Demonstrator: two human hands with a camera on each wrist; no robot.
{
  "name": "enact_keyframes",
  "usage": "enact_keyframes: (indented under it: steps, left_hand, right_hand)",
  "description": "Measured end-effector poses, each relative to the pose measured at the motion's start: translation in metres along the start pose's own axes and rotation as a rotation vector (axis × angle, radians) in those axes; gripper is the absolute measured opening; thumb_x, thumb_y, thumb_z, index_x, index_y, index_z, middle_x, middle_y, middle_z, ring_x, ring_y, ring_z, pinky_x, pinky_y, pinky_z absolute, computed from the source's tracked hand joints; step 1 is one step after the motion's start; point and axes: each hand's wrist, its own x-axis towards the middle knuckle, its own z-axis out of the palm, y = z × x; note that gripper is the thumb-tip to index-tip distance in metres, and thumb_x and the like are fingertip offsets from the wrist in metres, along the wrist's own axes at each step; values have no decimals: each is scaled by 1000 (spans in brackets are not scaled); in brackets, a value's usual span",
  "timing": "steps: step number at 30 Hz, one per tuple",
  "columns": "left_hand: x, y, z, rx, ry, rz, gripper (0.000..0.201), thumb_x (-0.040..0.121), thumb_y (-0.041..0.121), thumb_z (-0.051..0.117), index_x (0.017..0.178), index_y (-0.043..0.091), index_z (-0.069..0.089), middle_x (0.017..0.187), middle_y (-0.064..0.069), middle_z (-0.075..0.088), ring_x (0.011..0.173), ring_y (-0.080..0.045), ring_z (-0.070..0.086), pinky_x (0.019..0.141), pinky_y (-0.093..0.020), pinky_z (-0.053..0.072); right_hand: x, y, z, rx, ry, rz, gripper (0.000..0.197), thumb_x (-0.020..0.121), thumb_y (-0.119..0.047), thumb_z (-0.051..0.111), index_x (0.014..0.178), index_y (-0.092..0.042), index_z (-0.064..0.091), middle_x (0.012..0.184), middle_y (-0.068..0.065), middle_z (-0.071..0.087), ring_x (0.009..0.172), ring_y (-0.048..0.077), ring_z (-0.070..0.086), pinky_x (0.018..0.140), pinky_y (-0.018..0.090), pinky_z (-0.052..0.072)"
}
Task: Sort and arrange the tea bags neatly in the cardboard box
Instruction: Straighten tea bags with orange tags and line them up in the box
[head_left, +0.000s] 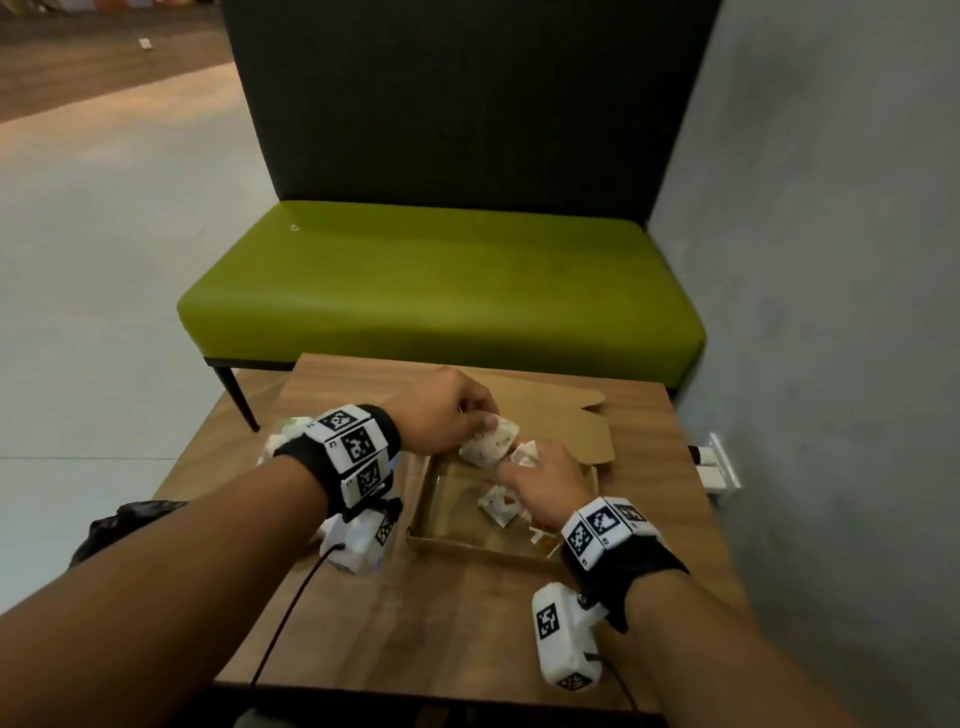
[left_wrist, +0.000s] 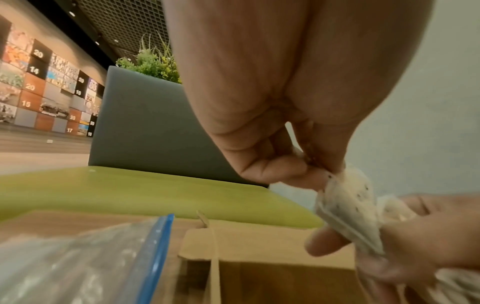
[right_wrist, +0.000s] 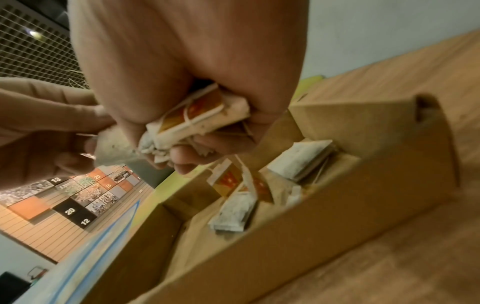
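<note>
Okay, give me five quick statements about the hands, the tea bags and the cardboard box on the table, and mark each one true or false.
1. The left hand pinches a tea bag above the cardboard box. True.
2. The right hand is empty, with straight fingers. False: it grips a bunch of tea bags.
3. The cardboard box is shut. False: its lid is folded back, and loose tea bags lie inside.
4. A clear zip bag with a blue seal lies left of the box. True.
5. The bench behind the wooden table has a red seat. False: the seat is green.
</note>
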Motion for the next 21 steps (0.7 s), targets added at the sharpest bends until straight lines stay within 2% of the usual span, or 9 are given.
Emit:
enact_keyframes:
  steps: [3,7,10,13,15,17,19,21]
  left_hand:
    - [-1,-4,7,-115,81,-12,13,96,20,61,95,15,73,82,6,67,72,-3,58,66,-22,46]
    - [-5,-11,13,-246,171,-70,14,97,17,59,96,11,71,85,0,68,79,-15,63,72,-30,52]
    - [-7,-17,17,-451,221,-136,13,99,15,56,90,14,66,77,1,63,62,-7,58,59,-21,48]
    - [-7,-21,22,-595,301,-197,15,99,14,56,87,15,63,73,0,62,55,-6,58,53,-21,47]
    - [-7,-22,24,-659,342,-224,15,99,13,56,86,15,62,74,-4,61,55,-7,60,50,-20,48]
    - [-9,-21,26,-719,374,-248,13,99,12,56,88,13,62,76,-8,62,54,-8,62,49,-19,49]
    - [-10,-19,26,-742,386,-261,10,99,13,56,90,11,61,78,-8,63,54,-9,61,47,-18,48]
    - [-12,-17,25,-752,353,-274,11,99,13,56,89,12,60,79,-6,63,53,-11,57,43,-16,41]
  right_hand:
    - [-1,1,12,45,-15,-30,22,84,-16,72,65,-15,62,60,-2,61,57,14,54,48,23,37]
    - [-6,-1,20,118,-30,-62,24,88,-19,73,66,-11,64,59,4,62,46,7,55,44,17,39]
    - [-10,-2,20,119,36,-89,18,89,-22,72,73,-14,71,60,-4,66,49,1,58,46,13,41]
    - [-11,1,22,74,83,-111,13,87,-24,73,75,-20,75,57,-9,66,51,-3,59,50,14,45]
    - [-13,2,25,12,89,-127,9,85,-28,73,78,-25,77,65,-9,70,58,1,63,55,20,49]
    - [-14,3,28,-91,99,-165,6,85,-31,72,80,-29,77,79,-11,70,74,8,65,63,26,52]
    - [-16,1,30,-191,113,-210,4,86,-32,72,83,-33,75,95,-10,60,91,12,60,75,27,47]
    - [-17,-1,32,-214,113,-233,6,86,-32,73,83,-37,72,106,-9,55,98,12,57,80,28,46]
